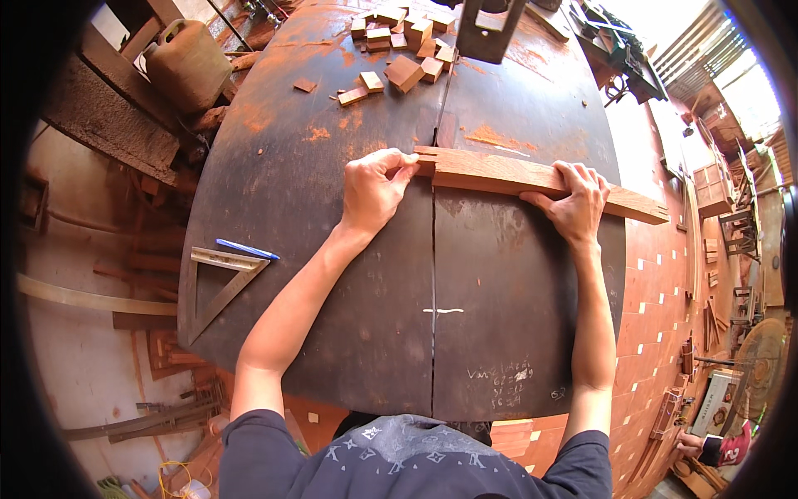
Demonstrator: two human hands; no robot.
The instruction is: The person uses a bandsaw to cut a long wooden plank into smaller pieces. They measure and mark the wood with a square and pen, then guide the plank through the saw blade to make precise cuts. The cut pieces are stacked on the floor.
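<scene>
A reddish-brown wooden beam [499, 170] with a stepped, notched left end lies across the dark table [349, 274], over the thin slot that runs down its middle. My left hand [376, 190] is closed, its thumb and fingertips pinching the narrow tip of that notched end. Further along the beam, my right hand [576, 198] wraps over the top edge, with the thumb on the near side. The beam's right end sticks out past the table edge. Just beyond the notched end, a dark piece stands at the slot, partly hidden by the wood.
Several small wood offcuts [405, 73] are heaped at the far side, below a metal bracket [490, 32]. A triangular square [229, 283] and a blue pen [248, 249] lie at the left edge. A jerrycan [189, 65] stands at far left. Another person [731, 447] is at lower right, near a fan [761, 366].
</scene>
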